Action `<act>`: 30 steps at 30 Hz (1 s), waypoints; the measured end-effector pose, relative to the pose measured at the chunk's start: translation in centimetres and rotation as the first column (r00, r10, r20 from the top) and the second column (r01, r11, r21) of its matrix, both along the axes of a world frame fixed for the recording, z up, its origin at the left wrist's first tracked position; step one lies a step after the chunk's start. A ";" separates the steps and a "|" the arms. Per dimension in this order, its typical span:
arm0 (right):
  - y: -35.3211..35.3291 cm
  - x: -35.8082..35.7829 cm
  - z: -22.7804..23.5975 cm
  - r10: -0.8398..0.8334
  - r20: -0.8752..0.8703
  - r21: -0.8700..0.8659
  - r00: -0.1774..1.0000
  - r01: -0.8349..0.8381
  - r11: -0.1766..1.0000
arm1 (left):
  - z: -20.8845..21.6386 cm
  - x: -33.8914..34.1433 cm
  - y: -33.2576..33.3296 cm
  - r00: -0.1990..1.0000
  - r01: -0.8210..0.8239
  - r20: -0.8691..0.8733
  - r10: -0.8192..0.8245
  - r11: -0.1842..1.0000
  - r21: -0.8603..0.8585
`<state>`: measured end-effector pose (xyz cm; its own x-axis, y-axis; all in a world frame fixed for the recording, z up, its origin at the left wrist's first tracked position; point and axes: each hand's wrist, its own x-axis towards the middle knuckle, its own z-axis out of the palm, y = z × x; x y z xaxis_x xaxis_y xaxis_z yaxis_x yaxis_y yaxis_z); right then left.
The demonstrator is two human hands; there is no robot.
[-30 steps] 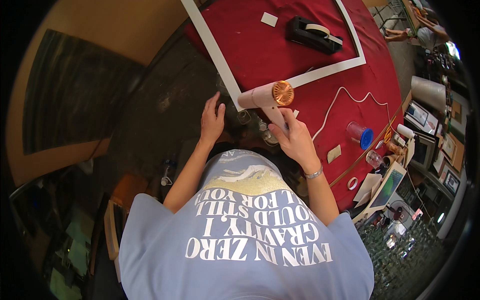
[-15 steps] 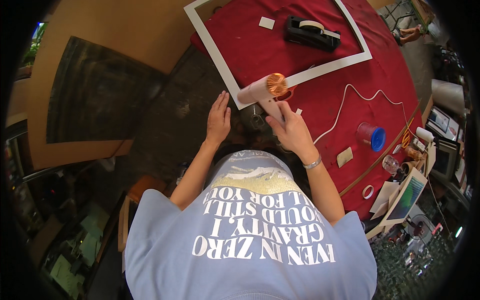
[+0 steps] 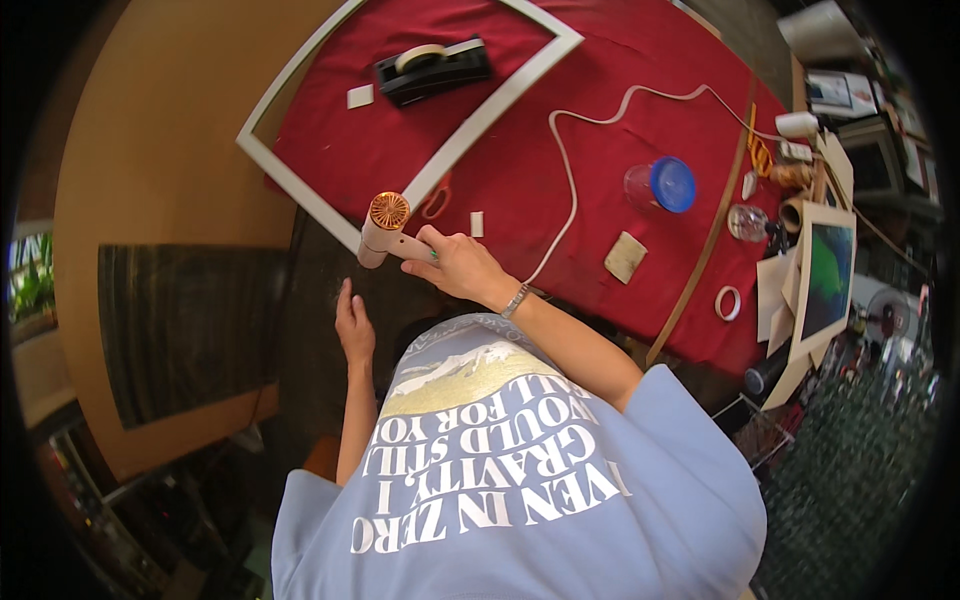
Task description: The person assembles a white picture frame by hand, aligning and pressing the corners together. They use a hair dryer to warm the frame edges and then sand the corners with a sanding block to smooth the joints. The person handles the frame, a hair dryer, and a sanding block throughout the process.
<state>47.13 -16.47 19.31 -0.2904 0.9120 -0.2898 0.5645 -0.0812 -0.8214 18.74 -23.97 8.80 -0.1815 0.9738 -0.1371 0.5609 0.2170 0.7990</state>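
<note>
Cream hair dryer point(image 3: 385, 228) gripped in right hand point(image 3: 455, 268).

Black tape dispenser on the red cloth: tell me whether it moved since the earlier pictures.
No. The black tape dispenser lies inside the white rectangular frame beside the small white square piece, as before.

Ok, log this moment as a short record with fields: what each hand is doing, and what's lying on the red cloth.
right hand: gripping the handle of a cream hair dryer, its orange grille facing up
left hand: flat on a dark sheet, holding nothing
cord: white, looping across the red cloth
on the cloth: white frame, black tape dispenser, cup with blue lid, tape roll
</note>
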 end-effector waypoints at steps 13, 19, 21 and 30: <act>-2.5 20.7 -5.7 -0.431 -0.058 -0.314 0.901 0.393 0.864 | 2.8 5.5 4.3 0.964 0.263 0.021 -0.264 0.964 0.029; -6.1 21.3 -5.8 -0.529 0.146 0.460 0.836 0.416 0.785 | 4.5 14.0 7.3 0.789 0.615 -0.058 -0.612 0.783 0.092; -9.3 23.5 -5.1 -0.761 0.012 0.477 0.648 0.666 0.574 | 4.3 15.7 7.0 0.762 0.647 -0.089 -0.642 0.745 0.162; -15.7 28.3 -9.3 -0.708 0.282 0.365 0.647 0.610 0.703 | 2.5 15.1 3.7 0.870 0.490 0.011 -0.493 0.862 -0.128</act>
